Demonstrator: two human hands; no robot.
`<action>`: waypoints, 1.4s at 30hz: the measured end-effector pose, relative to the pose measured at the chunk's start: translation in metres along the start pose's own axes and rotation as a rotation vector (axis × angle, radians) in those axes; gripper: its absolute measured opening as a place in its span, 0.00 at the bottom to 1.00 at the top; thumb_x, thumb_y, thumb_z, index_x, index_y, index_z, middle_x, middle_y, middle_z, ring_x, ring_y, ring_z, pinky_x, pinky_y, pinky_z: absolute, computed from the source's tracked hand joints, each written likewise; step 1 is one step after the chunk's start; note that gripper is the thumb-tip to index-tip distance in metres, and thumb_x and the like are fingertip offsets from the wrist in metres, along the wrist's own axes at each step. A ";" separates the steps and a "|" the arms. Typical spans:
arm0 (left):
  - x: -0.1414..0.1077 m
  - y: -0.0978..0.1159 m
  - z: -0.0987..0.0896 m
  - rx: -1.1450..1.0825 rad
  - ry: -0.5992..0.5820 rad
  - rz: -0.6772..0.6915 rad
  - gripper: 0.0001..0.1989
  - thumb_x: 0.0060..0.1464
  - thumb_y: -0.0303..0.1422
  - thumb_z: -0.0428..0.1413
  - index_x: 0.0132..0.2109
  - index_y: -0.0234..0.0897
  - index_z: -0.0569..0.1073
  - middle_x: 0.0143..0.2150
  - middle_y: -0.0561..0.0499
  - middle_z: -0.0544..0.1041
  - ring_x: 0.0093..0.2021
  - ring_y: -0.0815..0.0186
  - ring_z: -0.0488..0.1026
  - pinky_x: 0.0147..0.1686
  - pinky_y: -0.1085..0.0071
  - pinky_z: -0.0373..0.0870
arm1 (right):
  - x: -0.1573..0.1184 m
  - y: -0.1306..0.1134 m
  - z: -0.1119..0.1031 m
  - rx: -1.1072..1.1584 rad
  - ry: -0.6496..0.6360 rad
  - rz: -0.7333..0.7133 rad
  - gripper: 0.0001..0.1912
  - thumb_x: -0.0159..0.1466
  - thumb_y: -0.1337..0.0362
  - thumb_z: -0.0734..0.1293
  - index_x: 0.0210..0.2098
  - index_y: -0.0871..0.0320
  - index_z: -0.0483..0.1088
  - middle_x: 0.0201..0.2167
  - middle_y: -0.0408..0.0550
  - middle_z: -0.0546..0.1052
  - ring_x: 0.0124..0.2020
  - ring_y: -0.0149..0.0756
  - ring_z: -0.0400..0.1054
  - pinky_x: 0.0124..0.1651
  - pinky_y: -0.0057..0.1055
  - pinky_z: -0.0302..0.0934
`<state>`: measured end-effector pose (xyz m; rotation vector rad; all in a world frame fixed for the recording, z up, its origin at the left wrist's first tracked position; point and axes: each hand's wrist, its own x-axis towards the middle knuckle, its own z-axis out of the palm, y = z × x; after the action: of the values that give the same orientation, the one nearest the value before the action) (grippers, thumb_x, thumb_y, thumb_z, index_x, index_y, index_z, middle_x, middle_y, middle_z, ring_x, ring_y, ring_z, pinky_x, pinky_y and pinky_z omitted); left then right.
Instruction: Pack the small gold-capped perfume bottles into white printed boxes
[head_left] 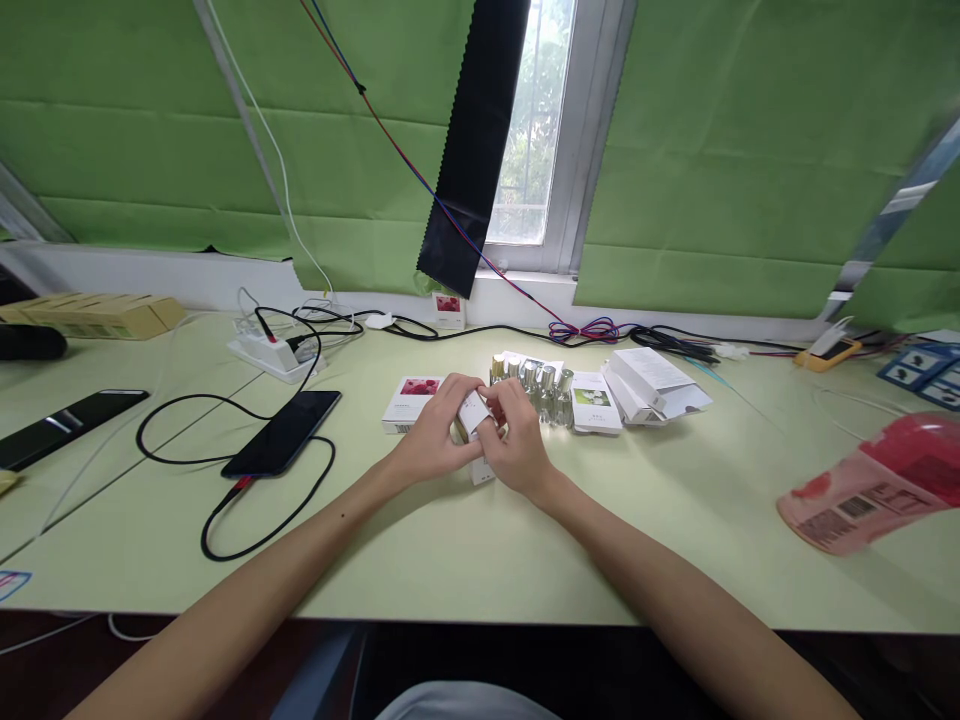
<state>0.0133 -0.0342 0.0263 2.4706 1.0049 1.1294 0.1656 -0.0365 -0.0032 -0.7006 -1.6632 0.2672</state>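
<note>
Both hands meet around a small white box [474, 412] above the middle of the table. My left hand [437, 432] is closed round its left side. The fingers of my right hand [517, 440] are bent and pressed at its top end; the fingertips partly hide it. Just below the hands, a white piece [482, 471] shows; whether it belongs to the same box I cannot tell. Several small glass bottles [547, 393] stand behind my right hand. A white box with a red picture [412, 400] lies left of my left hand. A white card with a green picture [596, 403] lies right of the bottles.
White opened cartons [652, 385] lie further right. A black phone [283, 433] with a looped cable is at the left, near a white power strip [274, 355]. A pink container [862, 490] is at the right. Yellow boxes [97, 315] sit at the far left.
</note>
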 end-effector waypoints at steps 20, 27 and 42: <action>0.000 0.000 0.001 0.000 0.002 0.003 0.19 0.51 0.30 0.57 0.50 0.40 0.65 0.47 0.48 0.71 0.46 0.59 0.69 0.45 0.63 0.68 | 0.000 0.000 0.000 0.011 0.001 -0.006 0.10 0.59 0.73 0.58 0.39 0.56 0.65 0.33 0.44 0.62 0.31 0.34 0.58 0.31 0.31 0.56; 0.001 0.001 0.000 0.002 -0.011 -0.002 0.19 0.52 0.30 0.57 0.51 0.40 0.65 0.47 0.48 0.70 0.47 0.60 0.69 0.46 0.64 0.67 | 0.000 -0.001 -0.001 0.025 -0.005 -0.003 0.10 0.59 0.72 0.58 0.39 0.57 0.65 0.33 0.44 0.62 0.31 0.33 0.57 0.31 0.31 0.56; 0.001 0.003 -0.003 0.003 -0.063 -0.021 0.19 0.53 0.31 0.57 0.52 0.40 0.64 0.49 0.48 0.70 0.48 0.61 0.68 0.48 0.65 0.67 | 0.001 -0.001 -0.001 0.022 -0.014 -0.001 0.10 0.59 0.72 0.58 0.40 0.56 0.65 0.33 0.44 0.62 0.31 0.34 0.57 0.31 0.31 0.56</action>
<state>0.0129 -0.0360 0.0309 2.4760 1.0131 1.0381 0.1665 -0.0367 -0.0019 -0.6824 -1.6719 0.2903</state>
